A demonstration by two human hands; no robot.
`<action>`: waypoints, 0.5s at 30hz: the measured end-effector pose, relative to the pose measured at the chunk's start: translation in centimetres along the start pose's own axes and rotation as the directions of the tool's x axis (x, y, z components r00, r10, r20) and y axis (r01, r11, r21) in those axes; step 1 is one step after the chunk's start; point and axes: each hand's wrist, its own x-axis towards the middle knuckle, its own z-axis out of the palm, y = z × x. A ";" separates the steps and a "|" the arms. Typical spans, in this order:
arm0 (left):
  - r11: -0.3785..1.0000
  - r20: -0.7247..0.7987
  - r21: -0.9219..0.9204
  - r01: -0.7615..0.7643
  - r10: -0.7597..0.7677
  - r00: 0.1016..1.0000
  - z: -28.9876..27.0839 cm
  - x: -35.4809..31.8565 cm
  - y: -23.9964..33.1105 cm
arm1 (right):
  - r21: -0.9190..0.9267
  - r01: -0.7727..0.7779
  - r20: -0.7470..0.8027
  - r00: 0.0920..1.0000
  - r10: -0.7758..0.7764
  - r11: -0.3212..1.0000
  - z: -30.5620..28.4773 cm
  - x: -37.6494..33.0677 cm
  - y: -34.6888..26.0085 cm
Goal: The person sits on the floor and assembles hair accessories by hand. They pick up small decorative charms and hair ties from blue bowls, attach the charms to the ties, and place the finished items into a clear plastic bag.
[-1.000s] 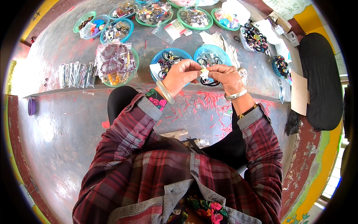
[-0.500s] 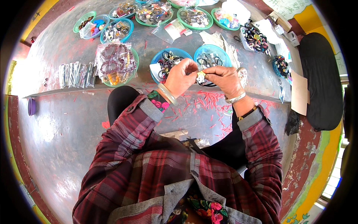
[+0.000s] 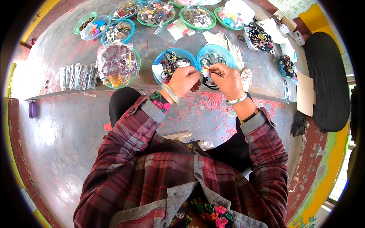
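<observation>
My left hand (image 3: 184, 81) and my right hand (image 3: 228, 81) meet in front of me, both closed in a pinch. Between their fingertips is a small white, yellow and red charm (image 3: 205, 72). A black elastic hair tie (image 3: 210, 84) hangs just below it, apparently joined to the charm; the exact join is too small to tell. Beyond my left hand stands a blue bowl (image 3: 175, 49) of black hair ties and a white paper piece. Right behind my fingers, a second blue bowl (image 3: 216, 46) holds more ties and clear bags.
Left of the bowls, bagged bead bracelets (image 3: 118, 62) lie on a green bowl. Flat clear packets (image 3: 78, 76) sit further left. Several bowls of small goods line the back, with a white tray (image 3: 249, 42) at right. Red scraps (image 3: 213, 104) litter the floor below the ledge.
The charm has turned between my fingers, showing red now. My right hand has risen slightly and tilted more upright, and the black tie hangs lower in view.
</observation>
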 end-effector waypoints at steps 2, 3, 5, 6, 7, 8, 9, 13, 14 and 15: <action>0.994 -0.007 -0.058 0.094 -0.094 0.996 0.1 -0.2 0.3 | -0.213 -0.028 -0.054 0.998 0.017 0.977 0.0 -0.2 -0.8; 0.993 -0.004 -0.057 0.104 -0.104 0.995 0.1 -0.2 0.3 | -0.224 -0.011 -0.049 0.999 -0.001 0.975 0.0 -0.2 -0.7; 0.991 0.003 -0.056 0.122 -0.122 0.992 0.0 -0.1 0.2 | -0.246 0.024 -0.041 0.999 -0.035 0.969 0.1 -0.1 -0.1; 0.991 0.003 -0.051 0.120 -0.120 0.993 0.0 -0.1 0.2 | -0.245 0.054 -0.019 0.998 -0.061 0.968 0.0 0.0 0.2; 0.992 0.003 -0.046 0.118 -0.118 0.993 0.0 0.0 0.1 | -0.244 0.085 0.002 0.996 -0.087 0.966 -0.1 0.0 0.6; 0.992 0.001 -0.042 0.117 -0.117 0.993 -0.1 0.0 0.1 | -0.240 0.115 0.027 0.993 -0.112 0.964 0.0 0.0 0.4; 0.992 0.008 -0.051 0.119 -0.119 0.993 -0.2 -0.1 0.0 | -0.252 0.163 0.012 0.986 -0.165 0.954 0.1 -0.1 0.1; 0.987 0.021 -0.087 0.134 -0.132 0.991 -0.5 0.0 -0.2 | -0.395 0.385 0.041 0.915 -0.402 0.834 0.3 -0.8 -1.3; 0.985 0.024 -0.097 0.140 -0.138 0.990 -0.5 0.1 -0.3 | -0.450 0.441 0.074 0.885 -0.460 0.777 0.3 -0.8 -1.4; 0.985 0.036 -0.107 0.136 -0.133 0.991 -0.5 0.1 -0.3 | -0.476 0.483 0.112 0.863 -0.493 0.736 0.2 -0.8 -1.4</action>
